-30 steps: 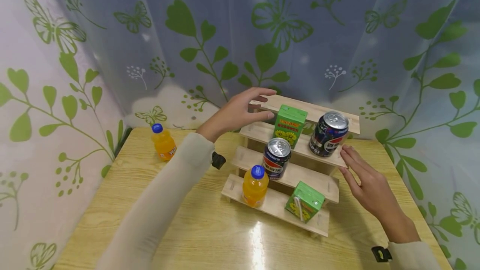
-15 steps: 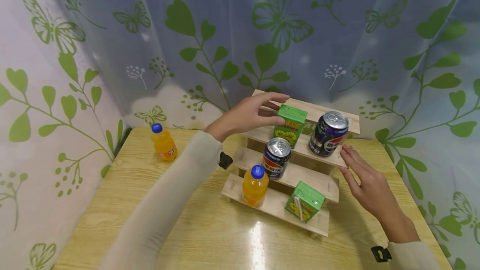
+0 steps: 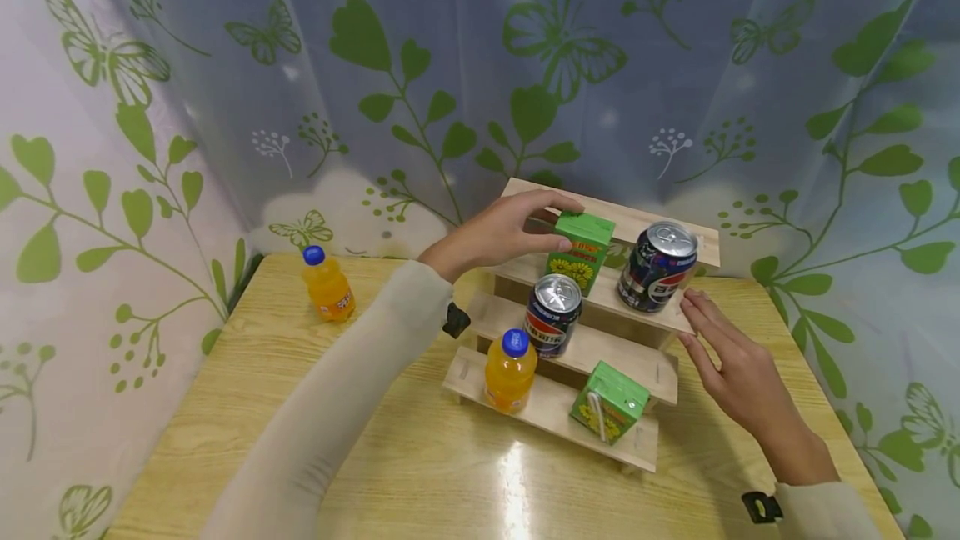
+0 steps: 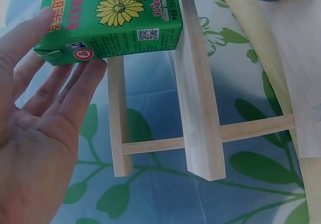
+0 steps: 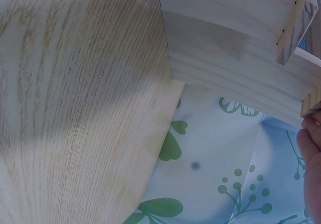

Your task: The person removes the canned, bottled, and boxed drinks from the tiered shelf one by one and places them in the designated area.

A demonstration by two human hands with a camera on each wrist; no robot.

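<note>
My left hand (image 3: 501,230) grips the upper left part of a green drink carton (image 3: 579,261), thumb across its front and fingers at its side and back. In the left wrist view the carton (image 4: 120,23) stays in contact with the thumb and fingertips. The carton stands upright on the third step of a wooden tiered rack (image 3: 585,432). To its right is a dark Pepsi can (image 3: 652,273) on the same step. My right hand (image 3: 742,373) rests straight fingers against the right end of that step; in the right wrist view only part of the hand (image 5: 313,158) shows.
A second Pepsi can (image 3: 553,319) stands one step lower. On the bottom step are an orange juice bottle (image 3: 511,377) and another green carton (image 3: 611,407) with a straw. Another orange juice bottle (image 3: 328,290) stands at the table's back left. A patterned curtain (image 3: 450,65) hangs behind.
My left hand has moved right, from beside the carton to around its upper left part, and its fingers have closed on it. My right hand has stayed at the rack's end.
</note>
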